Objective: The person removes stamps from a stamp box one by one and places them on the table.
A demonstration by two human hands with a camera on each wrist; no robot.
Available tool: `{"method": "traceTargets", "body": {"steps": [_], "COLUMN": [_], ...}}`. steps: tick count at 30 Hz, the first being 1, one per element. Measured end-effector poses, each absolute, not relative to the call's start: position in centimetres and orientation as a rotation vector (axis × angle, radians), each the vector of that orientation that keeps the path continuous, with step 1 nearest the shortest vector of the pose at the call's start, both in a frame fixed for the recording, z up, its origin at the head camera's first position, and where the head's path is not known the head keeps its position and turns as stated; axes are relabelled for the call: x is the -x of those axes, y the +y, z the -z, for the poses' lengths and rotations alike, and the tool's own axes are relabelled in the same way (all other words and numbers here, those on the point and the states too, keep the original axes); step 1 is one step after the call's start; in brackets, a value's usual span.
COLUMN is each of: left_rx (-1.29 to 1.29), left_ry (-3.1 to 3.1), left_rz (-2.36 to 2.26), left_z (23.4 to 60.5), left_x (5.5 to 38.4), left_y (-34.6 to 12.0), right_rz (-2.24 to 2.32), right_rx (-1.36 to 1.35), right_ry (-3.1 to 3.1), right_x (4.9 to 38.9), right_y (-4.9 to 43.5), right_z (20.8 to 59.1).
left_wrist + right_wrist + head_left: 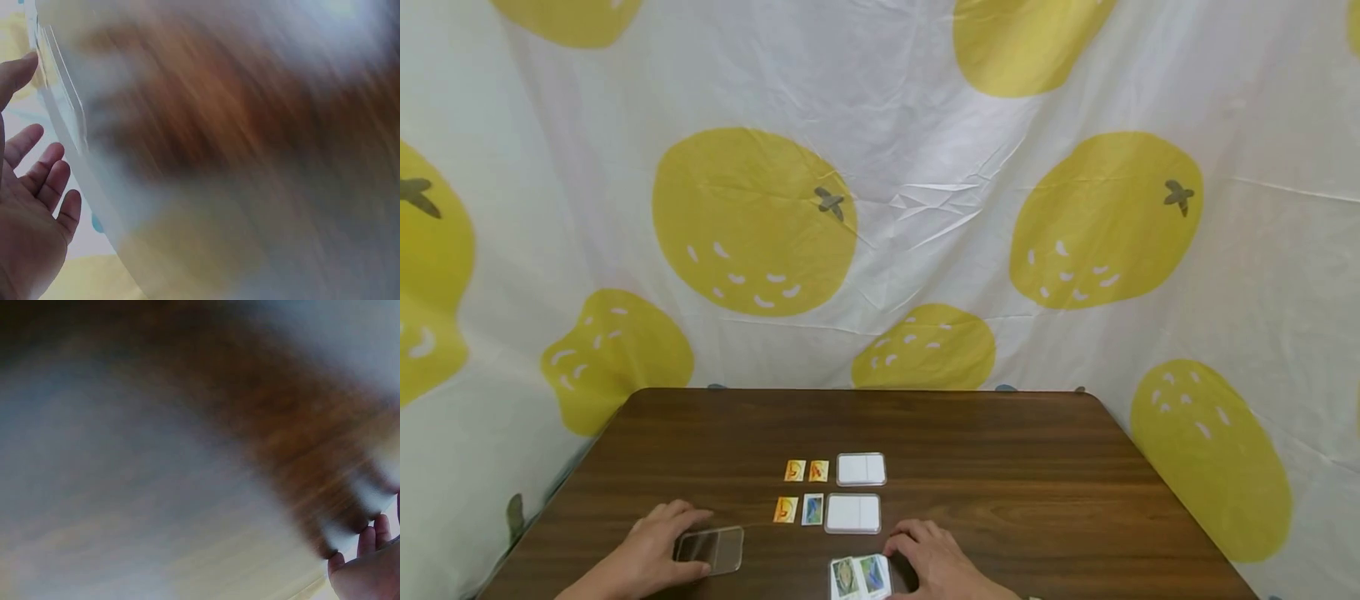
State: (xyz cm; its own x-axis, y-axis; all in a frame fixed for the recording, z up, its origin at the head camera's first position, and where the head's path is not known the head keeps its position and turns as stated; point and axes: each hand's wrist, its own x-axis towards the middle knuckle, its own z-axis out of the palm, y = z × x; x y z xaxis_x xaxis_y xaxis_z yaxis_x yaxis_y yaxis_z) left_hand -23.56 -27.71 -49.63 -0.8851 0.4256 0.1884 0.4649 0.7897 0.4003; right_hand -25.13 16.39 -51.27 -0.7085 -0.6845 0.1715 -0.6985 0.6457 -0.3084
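Observation:
A clear plastic lid (727,550) lies flat on the left of the table. My left hand (658,546) is around its left end, thumb at the near corner and index finger stretched beyond the far edge. The left wrist view shows this hand's fingers (53,169) loosely spread beside a transparent edge. At the front centre lies a clear case (831,583) with white inside and two picture pieces (846,575) on top. My right hand (936,558) rests at its right side, index fingertip at the far corner, thumb lower down. In the right wrist view the fingertips (367,534) reach the tabletop.
Two clear cases with white inserts, one farther (861,469) and one nearer (853,513), lie mid-table. Left of them are three small orange pictures (786,509) and one blue picture (812,509). Behind the brown table (1000,467) hangs a white cloth (917,125) with yellow fruit shapes.

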Motion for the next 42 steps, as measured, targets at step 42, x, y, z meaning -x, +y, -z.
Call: {"method": "traceTargets", "body": {"steps": [42], "left_rx": [0.833], "left_ry": [-2.681], "left_rz": [1.272], "left_z": [50.0], "left_x": [23.5], "left_y": [-13.9], "right_rz": [-0.592], "right_rx": [-1.180], "right_ry": [-2.800], "right_x": [24.9], "right_y": [16.3], "right_z": [51.3]}}
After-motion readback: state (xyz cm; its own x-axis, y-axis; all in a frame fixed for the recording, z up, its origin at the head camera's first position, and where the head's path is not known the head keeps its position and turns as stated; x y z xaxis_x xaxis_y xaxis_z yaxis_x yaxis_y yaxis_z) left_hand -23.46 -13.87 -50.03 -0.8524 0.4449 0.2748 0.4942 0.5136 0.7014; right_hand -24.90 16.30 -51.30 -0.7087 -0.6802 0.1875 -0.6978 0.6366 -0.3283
